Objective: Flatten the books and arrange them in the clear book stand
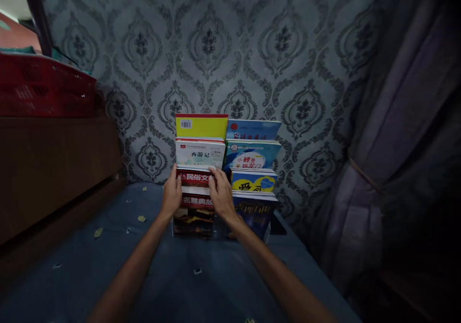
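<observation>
Books stand upright in two side-by-side stepped columns. My left hand is at the left edge of a red-banded book, thumb towards its front. Gripping the same book at its right edge is my right hand, fingers at the top corner. Directly behind it are a white book and a yellow book. A lower book with a red title band stands in front. The right column has a light blue book, a teal book, a yellow-and-blue book and a dark blue book.
The books stand on a dark blue bed sheet, close to the patterned wall. At left, a red plastic basket sits on a brown wooden cabinet. A tied purple curtain hangs at right. A dark flat object lies behind the right column.
</observation>
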A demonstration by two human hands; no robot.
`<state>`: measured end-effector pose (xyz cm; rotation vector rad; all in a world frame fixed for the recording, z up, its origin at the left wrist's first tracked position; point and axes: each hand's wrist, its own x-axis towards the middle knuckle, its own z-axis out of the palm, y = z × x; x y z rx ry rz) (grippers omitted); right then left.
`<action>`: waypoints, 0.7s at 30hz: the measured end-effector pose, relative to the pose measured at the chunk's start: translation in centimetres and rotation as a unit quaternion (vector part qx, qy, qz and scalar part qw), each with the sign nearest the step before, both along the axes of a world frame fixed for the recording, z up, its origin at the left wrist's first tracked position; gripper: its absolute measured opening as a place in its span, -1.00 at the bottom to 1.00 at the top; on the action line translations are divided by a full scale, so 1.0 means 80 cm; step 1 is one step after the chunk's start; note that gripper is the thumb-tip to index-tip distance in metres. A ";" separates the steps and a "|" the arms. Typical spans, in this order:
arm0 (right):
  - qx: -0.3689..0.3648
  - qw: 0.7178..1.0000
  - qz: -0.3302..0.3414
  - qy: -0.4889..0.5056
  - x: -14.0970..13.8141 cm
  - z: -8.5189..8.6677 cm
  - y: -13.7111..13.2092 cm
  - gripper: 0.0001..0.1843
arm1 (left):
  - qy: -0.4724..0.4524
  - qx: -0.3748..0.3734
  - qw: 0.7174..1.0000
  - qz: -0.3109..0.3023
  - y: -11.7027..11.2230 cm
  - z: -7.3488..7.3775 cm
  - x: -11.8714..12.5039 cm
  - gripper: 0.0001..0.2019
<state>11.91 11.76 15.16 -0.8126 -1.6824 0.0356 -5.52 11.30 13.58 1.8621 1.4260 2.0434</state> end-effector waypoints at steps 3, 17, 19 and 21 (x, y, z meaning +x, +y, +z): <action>0.002 1.000 -0.002 -0.001 0.001 0.000 0.000 -0.56 | 0.003 -0.002 1.000 0.002 -0.001 0.003 0.000 -0.46; 0.018 0.998 -0.019 -0.049 0.002 0.003 0.000 -0.53 | -0.061 0.024 0.998 0.019 0.019 0.021 -0.015 -0.65; 0.024 0.998 -0.024 -0.056 0.003 0.004 0.001 -0.53 | -0.063 0.025 0.998 0.016 0.020 0.020 -0.016 -0.66; 0.030 0.997 -0.027 -0.061 0.003 0.004 0.003 -0.53 | -0.061 0.025 0.998 0.013 0.020 0.020 -0.016 -0.66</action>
